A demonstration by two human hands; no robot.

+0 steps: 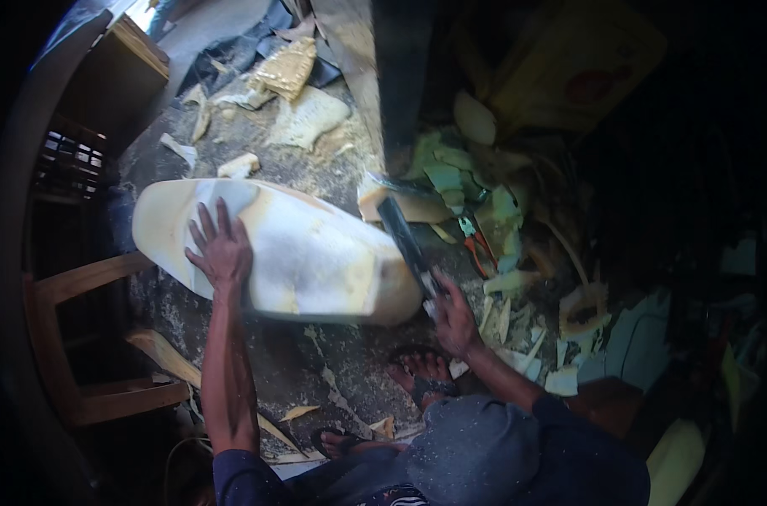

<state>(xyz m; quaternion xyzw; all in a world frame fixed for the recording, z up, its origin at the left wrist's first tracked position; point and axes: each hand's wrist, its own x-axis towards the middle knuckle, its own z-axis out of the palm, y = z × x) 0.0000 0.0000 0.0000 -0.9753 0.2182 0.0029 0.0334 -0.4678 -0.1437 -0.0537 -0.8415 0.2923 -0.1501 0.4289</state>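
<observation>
A long, pale foam seat pad [316,261] lies in front of me, slanting from the left down to the right, with patches of white, grey and yellow. Palm down with fingers spread, my left hand [222,253] rests on its left part. In my right hand [455,319] is the handle of a long, dark, flat tool [404,240], at the pad's right end. Its blade or face points up and away from me; I cannot make out its exact kind, or whether it touches the foam.
Foam scraps [312,116] litter the ground beyond the pad, and more offcuts [506,219] lie at right. Pliers with orange handles [476,244] lie among them. A wooden frame [88,282] stands at left. My sandalled foot [426,375] is close below the pad.
</observation>
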